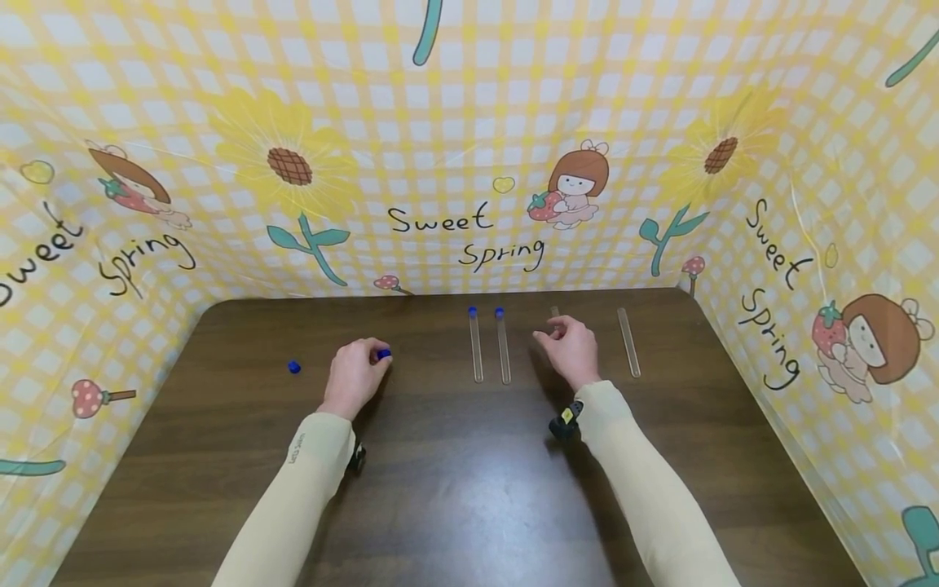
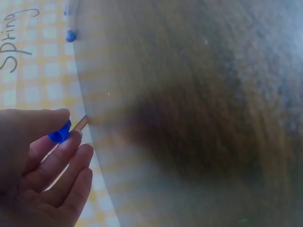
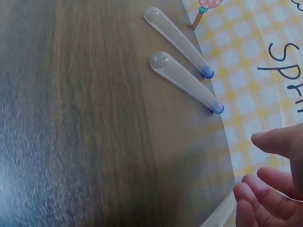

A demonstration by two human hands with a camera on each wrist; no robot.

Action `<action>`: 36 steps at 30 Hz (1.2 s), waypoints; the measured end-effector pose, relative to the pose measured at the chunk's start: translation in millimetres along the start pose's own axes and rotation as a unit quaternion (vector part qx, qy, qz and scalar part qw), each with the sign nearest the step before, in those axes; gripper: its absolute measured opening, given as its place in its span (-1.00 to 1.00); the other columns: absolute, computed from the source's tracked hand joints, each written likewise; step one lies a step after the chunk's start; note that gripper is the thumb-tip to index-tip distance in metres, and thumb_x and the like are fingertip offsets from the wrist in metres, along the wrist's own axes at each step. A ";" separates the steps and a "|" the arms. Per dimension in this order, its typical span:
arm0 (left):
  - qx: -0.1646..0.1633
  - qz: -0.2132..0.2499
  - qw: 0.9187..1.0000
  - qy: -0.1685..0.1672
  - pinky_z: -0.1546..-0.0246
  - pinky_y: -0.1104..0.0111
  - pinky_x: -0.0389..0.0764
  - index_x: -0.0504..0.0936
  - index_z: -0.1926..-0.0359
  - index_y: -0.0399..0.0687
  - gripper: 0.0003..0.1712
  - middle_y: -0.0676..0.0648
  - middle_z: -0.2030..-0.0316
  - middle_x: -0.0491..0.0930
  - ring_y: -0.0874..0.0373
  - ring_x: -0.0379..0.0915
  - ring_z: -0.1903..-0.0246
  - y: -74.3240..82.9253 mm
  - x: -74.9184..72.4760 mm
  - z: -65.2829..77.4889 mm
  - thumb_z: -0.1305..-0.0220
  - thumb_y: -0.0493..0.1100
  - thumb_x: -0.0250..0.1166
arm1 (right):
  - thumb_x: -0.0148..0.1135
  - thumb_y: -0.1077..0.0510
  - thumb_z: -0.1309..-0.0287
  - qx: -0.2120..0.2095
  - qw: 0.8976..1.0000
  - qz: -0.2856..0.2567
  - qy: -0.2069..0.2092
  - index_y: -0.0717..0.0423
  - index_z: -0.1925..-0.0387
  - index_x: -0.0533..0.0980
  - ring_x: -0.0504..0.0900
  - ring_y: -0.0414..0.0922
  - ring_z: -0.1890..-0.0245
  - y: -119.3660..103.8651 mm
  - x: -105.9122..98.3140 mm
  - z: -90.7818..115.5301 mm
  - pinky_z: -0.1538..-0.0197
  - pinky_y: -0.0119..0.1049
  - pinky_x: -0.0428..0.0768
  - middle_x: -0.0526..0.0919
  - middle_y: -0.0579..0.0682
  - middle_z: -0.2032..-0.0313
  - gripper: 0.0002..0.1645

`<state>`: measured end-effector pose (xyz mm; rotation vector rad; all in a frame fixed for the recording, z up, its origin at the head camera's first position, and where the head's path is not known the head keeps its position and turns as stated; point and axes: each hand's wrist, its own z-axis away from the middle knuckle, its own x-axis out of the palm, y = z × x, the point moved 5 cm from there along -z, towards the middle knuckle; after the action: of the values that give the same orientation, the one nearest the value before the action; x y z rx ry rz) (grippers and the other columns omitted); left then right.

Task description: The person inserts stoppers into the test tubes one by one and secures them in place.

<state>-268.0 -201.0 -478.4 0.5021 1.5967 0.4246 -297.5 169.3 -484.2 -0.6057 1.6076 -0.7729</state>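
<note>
My left hand [image 1: 354,373] pinched a small blue cap [image 1: 384,354] between thumb and fingertip, left of the left capped test tube [image 1: 476,350]. A loose blue cap [image 1: 294,367] lay farther left of that tube. To the tube's right, my right hand [image 1: 570,350] had its thumb well apart from bent fingers, with nothing pinched. It partly hid a bare test tube [image 1: 555,311]; I couldn't tell if I touched it. Another bare test tube [image 1: 628,342] lay farthest right of the capped one. I guessed the cap was light and a bit bendy, best pinched by its sides. The bare tubes looked light, stiff and slippery, maybe easy to crack, so best held gently round the middle.
</note>
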 end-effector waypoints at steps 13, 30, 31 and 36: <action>0.007 -0.005 1.000 0.005 0.20 0.09 0.57 0.67 -0.15 -0.27 -0.65 -0.23 0.16 0.66 -0.07 0.51 0.26 1.6 1.2 1.1 -0.44 -0.18 0.30 | 0.46 0.02 -0.20 0.031 0.999 0.029 -0.001 0.24 -0.15 0.57 0.55 0.12 0.06 15.0 -11.3 1.4 -0.03 0.04 0.53 0.61 0.17 0.04 -0.43; 0.023 0.008 0.999 0.032 0.07 0.01 0.56 0.65 -0.09 -0.27 -0.73 -0.23 0.12 0.57 -0.11 0.51 0.16 5.2 4.8 1.5 -0.44 -0.25 0.27 | 0.46 0.09 -0.20 0.032 0.997 0.065 -0.028 0.30 -0.14 0.56 0.57 0.13 0.11 23.5 -8.3 4.2 0.01 0.04 0.53 0.63 0.18 0.12 -0.45; 0.019 0.012 0.999 0.034 0.06 0.01 0.56 0.64 -0.07 -0.26 -0.74 -0.22 0.12 0.57 -0.11 0.51 0.15 5.2 4.7 1.6 -0.43 -0.25 0.28 | 0.45 0.09 -0.21 0.034 0.997 0.066 -0.030 0.31 -0.14 0.56 0.57 0.13 0.11 24.4 -7.8 4.3 0.01 0.04 0.53 0.62 0.18 0.13 -0.45; 0.014 0.020 0.999 0.043 0.06 0.03 0.56 0.62 0.04 -0.25 -0.81 -0.21 0.16 0.59 -0.10 0.53 0.16 5.4 4.7 1.8 -0.39 -0.26 0.33 | 0.45 0.11 -0.22 0.041 0.996 0.067 -0.034 0.31 -0.14 0.56 0.56 0.13 0.13 27.8 -5.9 3.7 0.02 0.03 0.54 0.62 0.19 0.14 -0.47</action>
<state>-266.2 -193.9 -479.5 0.5446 1.6796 0.4596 -292.0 191.0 -501.9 -0.4553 1.5305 -0.7084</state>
